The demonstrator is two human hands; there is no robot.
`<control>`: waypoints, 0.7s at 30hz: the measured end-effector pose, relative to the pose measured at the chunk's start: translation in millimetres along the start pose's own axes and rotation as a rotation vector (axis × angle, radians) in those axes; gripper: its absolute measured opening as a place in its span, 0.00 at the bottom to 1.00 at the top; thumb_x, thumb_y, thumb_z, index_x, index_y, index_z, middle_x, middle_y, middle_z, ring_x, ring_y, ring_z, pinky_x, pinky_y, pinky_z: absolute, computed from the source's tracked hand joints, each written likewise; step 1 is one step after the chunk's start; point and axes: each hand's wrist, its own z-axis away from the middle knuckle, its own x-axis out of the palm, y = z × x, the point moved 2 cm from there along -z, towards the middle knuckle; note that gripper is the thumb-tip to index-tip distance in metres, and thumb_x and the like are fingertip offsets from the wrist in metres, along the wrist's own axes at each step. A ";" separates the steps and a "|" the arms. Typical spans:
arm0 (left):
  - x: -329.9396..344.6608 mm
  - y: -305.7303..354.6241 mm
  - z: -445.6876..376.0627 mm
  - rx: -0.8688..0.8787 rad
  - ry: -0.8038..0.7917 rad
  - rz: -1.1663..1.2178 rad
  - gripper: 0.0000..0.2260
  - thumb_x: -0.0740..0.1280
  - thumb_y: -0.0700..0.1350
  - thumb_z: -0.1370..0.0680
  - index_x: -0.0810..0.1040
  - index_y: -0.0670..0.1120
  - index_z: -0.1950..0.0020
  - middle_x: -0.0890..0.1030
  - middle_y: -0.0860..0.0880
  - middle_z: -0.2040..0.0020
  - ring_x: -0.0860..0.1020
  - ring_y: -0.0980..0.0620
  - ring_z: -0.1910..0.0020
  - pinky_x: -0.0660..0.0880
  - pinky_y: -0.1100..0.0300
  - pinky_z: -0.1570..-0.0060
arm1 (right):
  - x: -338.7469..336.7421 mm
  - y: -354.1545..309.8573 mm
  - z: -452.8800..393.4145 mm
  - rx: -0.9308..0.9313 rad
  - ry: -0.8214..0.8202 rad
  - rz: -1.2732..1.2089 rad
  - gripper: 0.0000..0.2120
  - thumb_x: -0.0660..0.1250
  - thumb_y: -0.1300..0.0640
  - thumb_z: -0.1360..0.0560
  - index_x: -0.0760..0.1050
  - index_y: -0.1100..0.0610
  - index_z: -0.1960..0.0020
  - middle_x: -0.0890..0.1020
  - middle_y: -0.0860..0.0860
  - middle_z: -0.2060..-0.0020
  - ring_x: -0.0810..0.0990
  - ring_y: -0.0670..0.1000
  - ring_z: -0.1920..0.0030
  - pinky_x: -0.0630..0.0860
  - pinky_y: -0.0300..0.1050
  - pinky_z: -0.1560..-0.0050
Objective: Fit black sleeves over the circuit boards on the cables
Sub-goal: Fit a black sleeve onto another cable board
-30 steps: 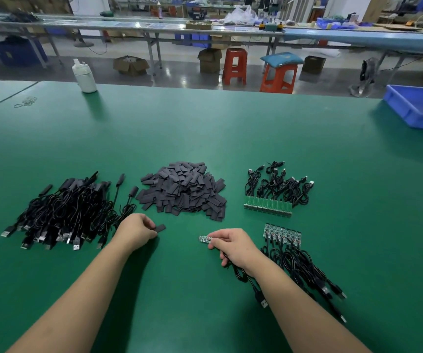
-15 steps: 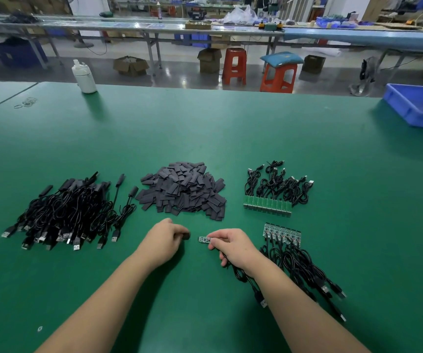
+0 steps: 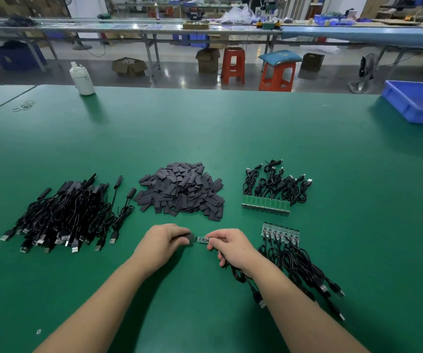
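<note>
Between our two sets of fingertips, low over the green table (image 3: 205, 128), lay the item in work: one circuit board (image 3: 202, 239), small and green, on its black cable (image 3: 241, 275).

Right hand (image 3: 231, 247): fingers curled, pinching the board at its cable end; free end pointing toward the left hand. The cable ran back under the right wrist.

Left hand (image 3: 165, 242): fingers curled round one black sleeve (image 3: 190, 237), its mouth just beside the board's free end. We could not tell whether the board had yet entered the sleeve.

Stock beyond the fingers:
- loose sleeve pile (image 3: 182, 191), straight ahead of the left fingers;
- finished cable heap (image 3: 67, 215), out to the left of the left hand, apparently already sleeved;
- bare-board cables (image 3: 280, 231), just right of the right fingers, boards in a row;
- a second row of boards (image 3: 265, 203) beyond those.

Handling note, in our judgement: the sleeves lay flat, so the left fingers should squeeze the sleeve's edges to open its mouth. We would keep the board level and in line with the sleeve, lead in one corner, then push straight. The right pinch should sit on the board, not the cable, so the solder joints take no strain. Forcing a tilted board risked snagging components on the sleeve lip.
</note>
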 end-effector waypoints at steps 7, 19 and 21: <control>6.5 4.3 10.1 -0.004 0.115 0.157 0.07 0.74 0.46 0.25 0.86 0.52 0.48 0.81 0.62 0.58 0.77 0.65 0.58 0.66 0.79 0.56 | 0.0 1.0 -0.1 0.000 0.002 -0.015 0.08 0.64 0.62 0.19 0.79 0.54 0.44 0.83 0.50 0.58 0.73 0.44 0.73 0.77 0.41 0.69; 10.0 6.8 10.0 0.045 0.111 0.109 0.11 0.73 0.48 0.25 0.84 0.51 0.42 0.85 0.56 0.51 0.80 0.59 0.53 0.74 0.67 0.48 | -1.9 2.7 -0.5 0.008 -0.009 -0.020 0.08 0.64 0.62 0.19 0.79 0.55 0.42 0.83 0.49 0.59 0.74 0.45 0.72 0.77 0.41 0.69; 10.2 7.6 10.2 0.043 0.104 0.101 0.11 0.73 0.47 0.24 0.84 0.51 0.42 0.85 0.55 0.50 0.80 0.58 0.52 0.75 0.64 0.47 | -1.6 3.0 -0.6 0.011 -0.009 -0.023 0.08 0.64 0.62 0.19 0.79 0.55 0.43 0.83 0.50 0.59 0.74 0.45 0.72 0.77 0.41 0.69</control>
